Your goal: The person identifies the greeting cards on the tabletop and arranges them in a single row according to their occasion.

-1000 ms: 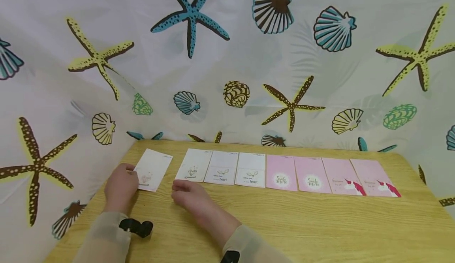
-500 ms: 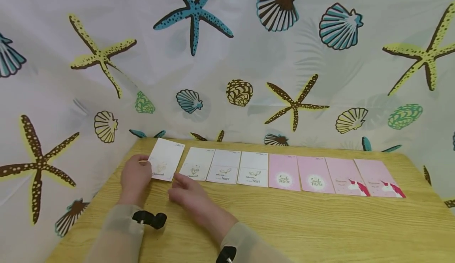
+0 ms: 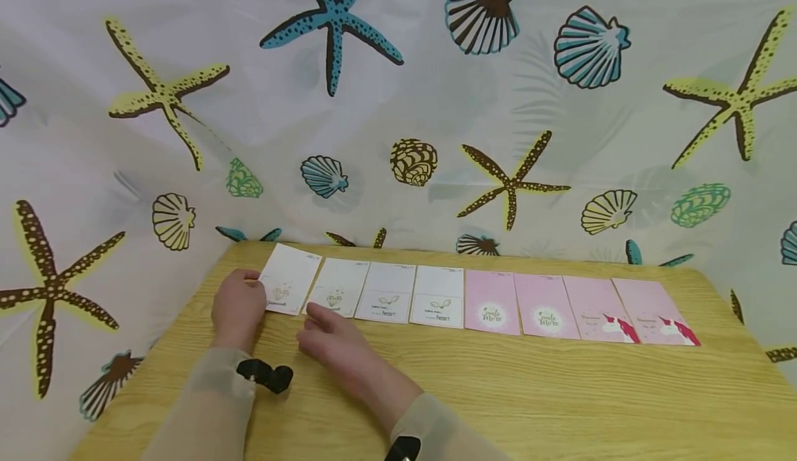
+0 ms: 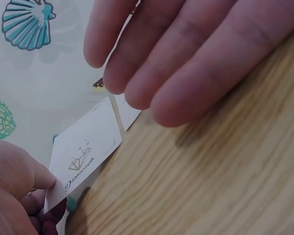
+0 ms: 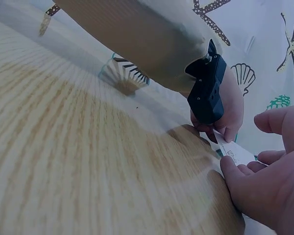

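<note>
At the left end of the row, my left hand (image 3: 239,307) pinches the lower left edge of a white card (image 3: 291,277) between thumb and fingers. The left wrist view shows a line-drawn gem and the word "Diamonds" on this card (image 4: 85,152), which is tilted up. My right hand (image 3: 349,357) is close by on the right, palm turned towards the card, fingers loosely extended and holding nothing. Its fingertips lie just below a second white diamond card (image 3: 338,286), whose left side the held card meets.
Rightward in the row lie two white "heart" cards (image 3: 386,291), two pink "Smile More" cards (image 3: 490,302) and two pink unicorn cards (image 3: 600,309). They rest on a wooden table (image 3: 529,399). A shell-and-starfish curtain (image 3: 373,122) hangs behind and to the left.
My left hand has brought the diamond card rightward and up from apart to beside the second diamond card. My right hand has stayed nearly in place.
</note>
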Motion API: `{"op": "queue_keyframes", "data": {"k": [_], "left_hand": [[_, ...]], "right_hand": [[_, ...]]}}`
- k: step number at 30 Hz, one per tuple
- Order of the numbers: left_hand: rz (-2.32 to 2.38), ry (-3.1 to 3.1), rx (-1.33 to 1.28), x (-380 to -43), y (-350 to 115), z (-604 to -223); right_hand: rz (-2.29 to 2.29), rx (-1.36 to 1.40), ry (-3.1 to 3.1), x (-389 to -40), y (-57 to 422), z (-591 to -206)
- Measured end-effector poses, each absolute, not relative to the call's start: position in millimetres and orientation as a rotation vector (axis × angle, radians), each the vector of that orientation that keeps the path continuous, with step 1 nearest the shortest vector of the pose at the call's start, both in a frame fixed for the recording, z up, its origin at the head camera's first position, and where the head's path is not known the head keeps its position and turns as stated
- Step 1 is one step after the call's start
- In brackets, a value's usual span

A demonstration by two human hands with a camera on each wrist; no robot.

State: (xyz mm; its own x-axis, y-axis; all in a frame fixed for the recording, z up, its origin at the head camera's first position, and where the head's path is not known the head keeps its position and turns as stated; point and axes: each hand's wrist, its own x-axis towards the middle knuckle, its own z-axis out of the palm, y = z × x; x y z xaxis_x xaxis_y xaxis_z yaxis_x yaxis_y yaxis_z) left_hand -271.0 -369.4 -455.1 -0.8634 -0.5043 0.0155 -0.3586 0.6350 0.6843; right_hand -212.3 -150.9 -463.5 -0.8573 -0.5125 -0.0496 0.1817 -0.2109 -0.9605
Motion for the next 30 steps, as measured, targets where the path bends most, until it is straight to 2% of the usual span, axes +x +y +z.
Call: {"op": "queue_keyframes", "data": {"k": [20, 30], "left_hand": [[-0.91, -2.614, 0.734, -267.0, -367.1, -465.7], [-0.673, -2.897, 0.4, -259.0, -354.7, -461.3]], "right_hand": [[-2.056, -0.417, 1.667, -212.7, -127.2, -466.9], [-2.052, -0.464, 1.64, -215.9, -113.9, -464.9]]}}
